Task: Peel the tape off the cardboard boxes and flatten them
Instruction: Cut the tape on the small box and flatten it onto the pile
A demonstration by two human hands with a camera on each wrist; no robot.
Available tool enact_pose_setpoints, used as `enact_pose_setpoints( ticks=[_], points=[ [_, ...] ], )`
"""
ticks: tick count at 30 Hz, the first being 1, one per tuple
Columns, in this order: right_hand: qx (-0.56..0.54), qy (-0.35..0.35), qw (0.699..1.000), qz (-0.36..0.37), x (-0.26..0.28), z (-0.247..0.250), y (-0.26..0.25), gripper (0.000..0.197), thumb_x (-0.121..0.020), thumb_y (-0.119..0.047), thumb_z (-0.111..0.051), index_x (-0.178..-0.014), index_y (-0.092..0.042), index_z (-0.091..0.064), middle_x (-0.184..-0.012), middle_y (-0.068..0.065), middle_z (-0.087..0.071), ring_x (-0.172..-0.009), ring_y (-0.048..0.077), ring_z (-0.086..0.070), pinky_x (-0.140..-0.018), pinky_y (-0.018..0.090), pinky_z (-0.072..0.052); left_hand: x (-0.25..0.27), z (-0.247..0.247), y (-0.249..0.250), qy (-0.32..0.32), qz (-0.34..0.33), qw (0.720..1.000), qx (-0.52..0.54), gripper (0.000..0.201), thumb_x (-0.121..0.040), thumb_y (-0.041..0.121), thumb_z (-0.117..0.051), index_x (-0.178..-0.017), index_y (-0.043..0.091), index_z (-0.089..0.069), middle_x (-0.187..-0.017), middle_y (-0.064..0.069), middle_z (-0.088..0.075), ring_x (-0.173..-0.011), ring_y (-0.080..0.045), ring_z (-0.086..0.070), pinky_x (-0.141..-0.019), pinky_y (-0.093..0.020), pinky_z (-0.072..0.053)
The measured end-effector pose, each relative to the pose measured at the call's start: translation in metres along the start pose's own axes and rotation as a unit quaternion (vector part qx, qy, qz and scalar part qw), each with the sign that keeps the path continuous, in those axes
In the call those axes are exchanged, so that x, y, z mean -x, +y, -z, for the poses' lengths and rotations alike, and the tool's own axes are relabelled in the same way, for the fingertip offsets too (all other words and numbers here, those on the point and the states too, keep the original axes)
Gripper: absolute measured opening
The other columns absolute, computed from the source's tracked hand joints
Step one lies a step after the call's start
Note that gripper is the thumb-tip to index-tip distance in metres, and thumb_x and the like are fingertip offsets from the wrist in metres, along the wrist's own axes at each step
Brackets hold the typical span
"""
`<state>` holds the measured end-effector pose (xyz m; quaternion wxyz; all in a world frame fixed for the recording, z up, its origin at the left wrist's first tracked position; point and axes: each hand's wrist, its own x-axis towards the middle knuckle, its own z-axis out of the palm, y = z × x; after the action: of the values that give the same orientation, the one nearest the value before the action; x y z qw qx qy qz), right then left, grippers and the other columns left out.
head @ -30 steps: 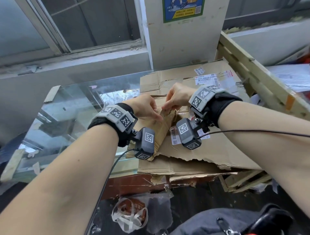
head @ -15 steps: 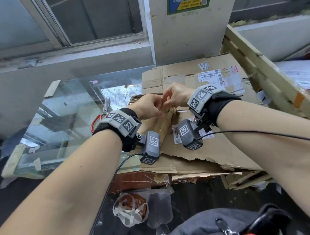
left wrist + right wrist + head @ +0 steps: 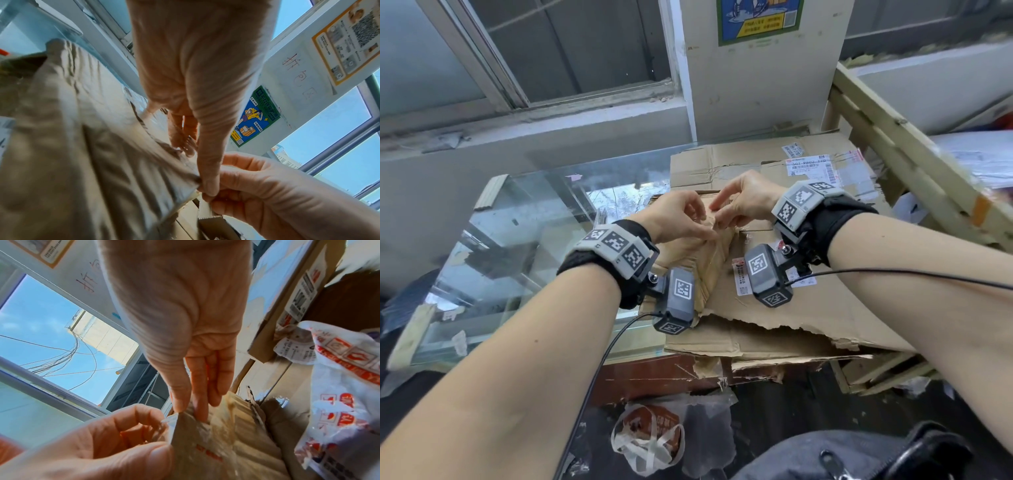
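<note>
Two hands are met over a crumpled box (image 3: 709,263) lying on flattened cardboard (image 3: 822,308) on the counter (image 3: 524,240): its taped corner is pinched by the left hand (image 3: 681,219) and the right hand (image 3: 746,202).

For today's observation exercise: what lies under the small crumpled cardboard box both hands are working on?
The small box rests on flattened cardboard sheets stacked on a glass-topped table. Whatever lies directly beneath the box is covered by it and the left hand and right hand.
</note>
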<state>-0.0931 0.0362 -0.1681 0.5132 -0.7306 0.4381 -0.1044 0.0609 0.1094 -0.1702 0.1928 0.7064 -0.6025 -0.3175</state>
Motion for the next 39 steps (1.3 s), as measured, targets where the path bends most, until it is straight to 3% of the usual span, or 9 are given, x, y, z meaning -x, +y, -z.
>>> enact_pose_setpoints(
  ticks=[5, 9, 13, 17, 22, 26, 30, 34, 39],
  points=[
    [-0.014, 0.008, 1.000, 0.022, 0.010, -0.002, -0.010, 0.015, -0.077, -0.004, -0.076, -0.085, -0.009, -0.066, -0.074, 0.011, -0.068, -0.071, 0.020, -0.066, -0.063, 0.024, -0.055, 0.009, 0.012, 0.010, 0.026, 0.002, 0.999, 0.047, 0.079, -0.062, 0.015, -0.089, -0.127, 0.024, -0.044, -0.078, -0.002, -0.056, -0.072, -0.013, -0.055, -0.069, -0.024, -0.049],
    [-0.040, 0.056, 0.995, 0.066, 0.019, -0.007, -0.028, 0.021, -0.078, -0.003, -0.074, -0.093, -0.006, -0.059, -0.074, 0.011, -0.065, -0.063, 0.018, -0.063, -0.059, 0.026, -0.054, 0.017, 0.024, 0.015, 0.097, 0.027, 0.995, -0.002, 0.063, -0.057, 0.024, -0.092, -0.109, 0.018, -0.055, -0.081, 0.004, -0.057, -0.077, -0.013, -0.056, -0.071, -0.026, -0.048],
    [-0.061, 0.138, 0.982, 0.114, 0.024, -0.013, -0.052, 0.018, -0.089, -0.009, -0.064, -0.101, -0.001, -0.052, -0.079, 0.015, -0.064, -0.060, 0.017, -0.060, -0.053, 0.025, -0.051, 0.035, 0.052, 0.009, 0.259, 0.058, 0.964, 0.002, 0.047, -0.059, 0.040, -0.090, -0.090, 0.016, -0.064, -0.093, 0.002, -0.062, -0.088, -0.015, -0.058, -0.075, -0.027, -0.048],
    [0.028, 0.078, 0.993, 0.084, 0.016, -0.037, -0.065, 0.021, -0.089, -0.015, -0.065, -0.101, 0.001, -0.059, -0.088, 0.017, -0.068, -0.073, 0.023, -0.063, -0.071, 0.035, -0.056, 0.063, 0.075, -0.011, 0.379, 0.088, 0.921, -0.020, 0.037, -0.069, 0.044, -0.083, -0.077, 0.016, -0.060, -0.087, 0.000, -0.061, -0.082, -0.014, -0.053, -0.070, -0.023, -0.036],
    [0.077, -0.007, 0.995, 0.061, -0.004, -0.093, -0.080, 0.023, -0.088, -0.015, -0.066, -0.103, 0.003, -0.063, -0.087, 0.014, -0.064, -0.073, 0.023, -0.063, -0.071, 0.033, -0.056, 0.103, 0.098, -0.058, 0.489, 0.108, 0.864, 0.045, 0.029, -0.073, 0.038, -0.081, -0.080, 0.015, -0.065, -0.084, 0.002, -0.065, -0.083, -0.014, -0.058, -0.075, -0.024, -0.043],
    [0.116, -0.062, 0.990, 0.046, -0.028, -0.147, -0.089, 0.022, -0.087, -0.014, -0.067, -0.102, 0.003, -0.064, -0.075, 0.010, -0.062, -0.062, 0.019, -0.060, -0.066, 0.031, -0.055, 0.127, 0.113, -0.099, 0.504, 0.125, 0.852, 0.071, 0.024, -0.076, 0.034, -0.079, -0.089, 0.014, -0.075, -0.089, -0.001, -0.072, -0.086, -0.014, -0.066, -0.085, -0.026, -0.051],
    [0.171, -0.103, 0.978, 0.062, -0.050, -0.200, -0.095, 0.026, -0.087, -0.011, -0.065, -0.111, 0.001, -0.066, -0.089, 0.012, -0.061, -0.074, 0.022, -0.057, -0.062, 0.025, -0.048, 0.137, 0.123, -0.136, 0.511, 0.134, 0.846, 0.070, 0.022, -0.079, 0.023, -0.078, -0.098, 0.012, -0.076, -0.097, -0.005, -0.074, -0.091, -0.016, -0.068, -0.088, -0.024, -0.050],
    [0.261, -0.093, 0.958, 0.070, -0.073, -0.237, -0.097, 0.032, -0.091, -0.015, -0.057, -0.121, -0.007, -0.063, -0.122, 0.012, -0.063, -0.108, 0.027, -0.060, -0.078, 0.023, -0.042, 0.135, 0.128, -0.165, 0.510, 0.142, 0.845, 0.079, 0.043, -0.075, 0.018, -0.081, -0.116, 0.012, -0.068, -0.093, -0.003, -0.072, -0.088, -0.013, -0.065, -0.091, -0.022, -0.047],
    [0.358, -0.076, 0.930, 0.021, -0.098, -0.268, -0.094, 0.027, -0.096, -0.018, -0.049, -0.112, 0.000, -0.060, -0.113, 0.019, -0.063, -0.099, 0.031, -0.061, -0.078, 0.035, -0.049, 0.133, 0.130, -0.196, 0.465, 0.159, 0.870, 0.038, 0.062, -0.074, 0.013, -0.081, -0.131, 0.014, -0.056, -0.095, 0.003, -0.064, -0.094, -0.009, -0.056, -0.092, -0.021, -0.040]
  ],
)
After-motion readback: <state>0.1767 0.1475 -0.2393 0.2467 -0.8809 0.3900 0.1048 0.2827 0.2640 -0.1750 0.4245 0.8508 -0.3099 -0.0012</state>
